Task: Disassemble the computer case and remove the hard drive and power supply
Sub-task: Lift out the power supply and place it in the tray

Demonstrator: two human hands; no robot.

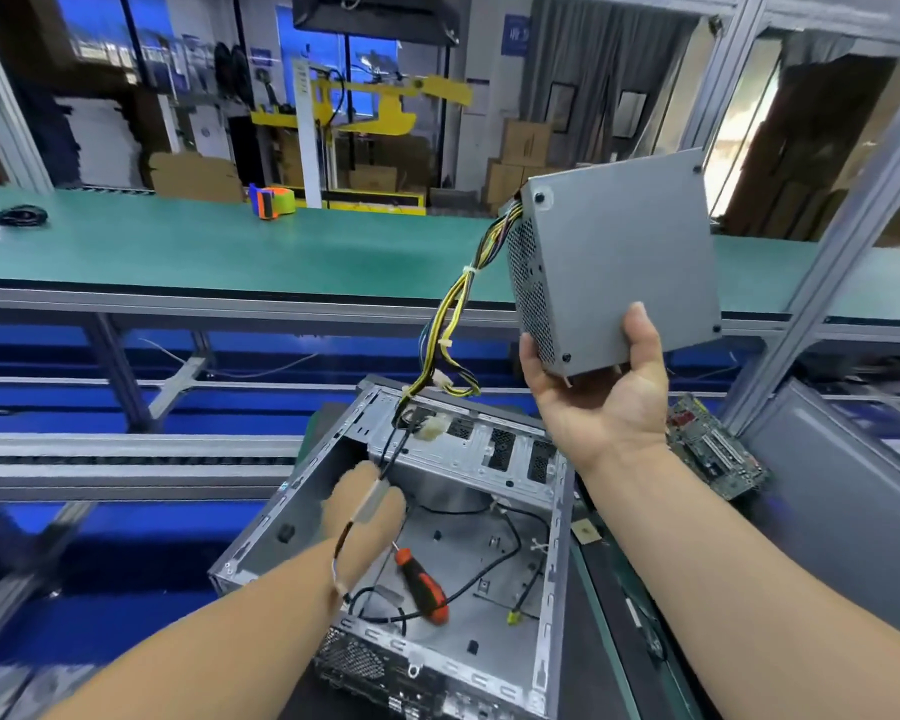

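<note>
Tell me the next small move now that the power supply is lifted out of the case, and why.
Probably free the cable bundle first. The right hand holds the power supply above the computer case, but its wires trail down into the case top. The blurred left hand is by a thin cable there, seemingly ready to guide them out.

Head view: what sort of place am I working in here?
Likely a factory assembly or teardown line: a long green-matted workbench on aluminium framing, stacked cardboard boxes behind, and an opened computer case with its power supply lifted out in the right hand.
</note>
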